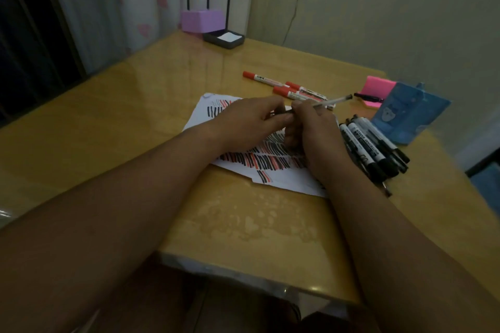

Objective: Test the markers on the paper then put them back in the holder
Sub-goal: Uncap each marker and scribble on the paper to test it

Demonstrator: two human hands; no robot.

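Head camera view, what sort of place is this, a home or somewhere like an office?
Probably a room in a home: a glossy wooden table sits in a wall corner, a curtain printed with pink hearts hangs behind it, and small stationery such as pink sticky notes lies on the table.

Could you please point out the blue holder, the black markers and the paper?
blue holder (414, 116): head view, on its front wall.
black markers (362, 140): head view, on one white barrel in the pile.
paper (292, 180): head view, on a bare white part near its front edge.
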